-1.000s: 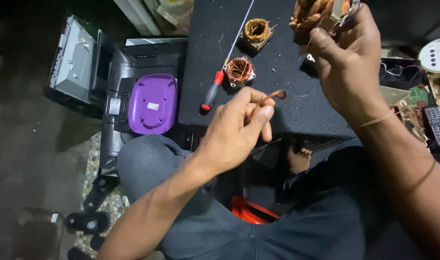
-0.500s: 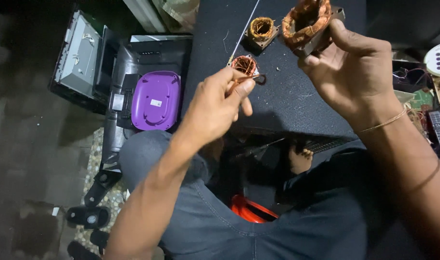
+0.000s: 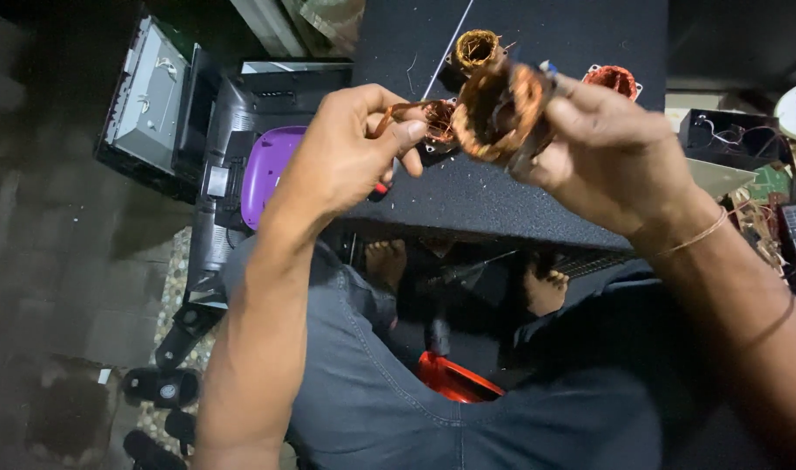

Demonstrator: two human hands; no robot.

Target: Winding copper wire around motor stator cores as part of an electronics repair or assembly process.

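Left hand (image 3: 345, 161): thumb and fingers pinch a loop of copper wire (image 3: 396, 111). Right hand (image 3: 602, 148): fingers closed around a copper-wound stator (image 3: 500, 109), held above the black table (image 3: 511, 196) just right of the wire. Two more coils (image 3: 476, 48) (image 3: 611, 80) lie on the far table. Purple case (image 3: 263, 170) at left.

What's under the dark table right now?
Under the dark table, two bare feet and a red object show. The legs cover the rest.
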